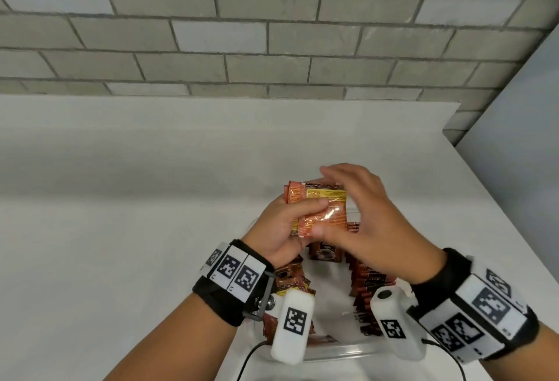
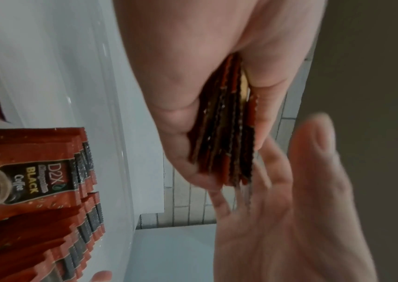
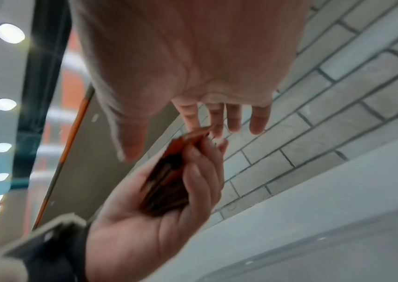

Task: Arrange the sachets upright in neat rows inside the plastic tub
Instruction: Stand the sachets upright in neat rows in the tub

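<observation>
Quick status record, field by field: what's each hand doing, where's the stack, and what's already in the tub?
left hand: grips a stack of sachets, thumb across its face
right hand: open, fingers straight against the stack's right side
stack position: held above the tub, not yet inside
tub contents: sachets standing on edge in rows along both sides, with a bare gap in the middle
surface: white table
</observation>
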`<state>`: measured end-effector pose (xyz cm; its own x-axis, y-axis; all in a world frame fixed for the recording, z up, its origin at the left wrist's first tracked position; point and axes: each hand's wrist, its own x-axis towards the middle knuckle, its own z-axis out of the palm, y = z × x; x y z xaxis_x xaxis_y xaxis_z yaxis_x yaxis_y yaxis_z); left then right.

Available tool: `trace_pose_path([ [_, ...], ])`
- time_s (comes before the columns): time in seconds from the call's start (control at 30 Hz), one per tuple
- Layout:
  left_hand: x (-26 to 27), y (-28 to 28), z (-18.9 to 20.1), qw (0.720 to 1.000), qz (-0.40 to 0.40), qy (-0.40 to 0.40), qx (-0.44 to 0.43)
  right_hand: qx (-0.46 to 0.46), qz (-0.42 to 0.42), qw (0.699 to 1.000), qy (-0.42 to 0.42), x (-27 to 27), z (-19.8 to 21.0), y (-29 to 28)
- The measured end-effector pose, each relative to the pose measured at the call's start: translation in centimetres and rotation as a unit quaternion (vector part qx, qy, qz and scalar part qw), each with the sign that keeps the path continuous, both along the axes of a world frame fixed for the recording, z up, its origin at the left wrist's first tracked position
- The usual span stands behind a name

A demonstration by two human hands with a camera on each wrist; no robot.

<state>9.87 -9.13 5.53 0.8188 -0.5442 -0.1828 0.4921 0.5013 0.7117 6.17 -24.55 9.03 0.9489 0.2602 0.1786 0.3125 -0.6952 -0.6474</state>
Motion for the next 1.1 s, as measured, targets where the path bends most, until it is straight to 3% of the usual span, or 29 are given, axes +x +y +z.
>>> trace_pose_path([
  [0.1, 0.2, 0.6, -0.1, 1.0, -0.015, 0.007, 0.001, 0.061, -0.067, 0.996, 0.026, 0.3, 0.2, -1.0],
  [0.2, 0.0, 0.4, -0.1, 0.999, -0.024, 0.018, 0.017, 0.126, -0.058, 0.985, 0.104, 0.8, 0.2, -1.4],
  [0.27, -0.1, 0.2, -0.1, 0.999, -0.023, 0.03, 0.027, 0.16, -0.079, 0.981, 0.08, 1.0, 0.3, -1.4],
  [0.33, 0.0, 0.1, -0.4, 0.999, -0.009, 0.046, 0.027, 0.176, -0.105, 0.979, 0.004, 0.8, 0.6, -1.4],
  [0.43, 0.2, 0.3, -0.6, 0.998, 0.02, 0.066, 0.004, 0.113, -0.076, 0.987, -0.087, 0.5, 0.3, -1.1],
  [0.57, 0.6, 0.6, -0.6, 0.998, 0.023, 0.051, -0.025, -0.004, -0.007, 0.998, -0.066, 0.1, -1.3, -0.7],
  [0.8, 0.6, 0.9, -0.6, 0.999, 0.023, -0.025, 0.042, 0.004, -0.051, 0.998, -0.034, 0.7, -0.1, -1.0],
  [0.97, 0.2, 0.5, -0.3, 0.992, 0.011, -0.066, 0.109, -0.015, -0.051, 0.996, 0.073, 1.9, 0.8, -0.9],
  [1.1, 0.8, 1.0, -0.4, 0.987, 0.084, -0.022, 0.132, -0.057, -0.017, 0.988, 0.143, 2.1, 1.6, -1.9],
])
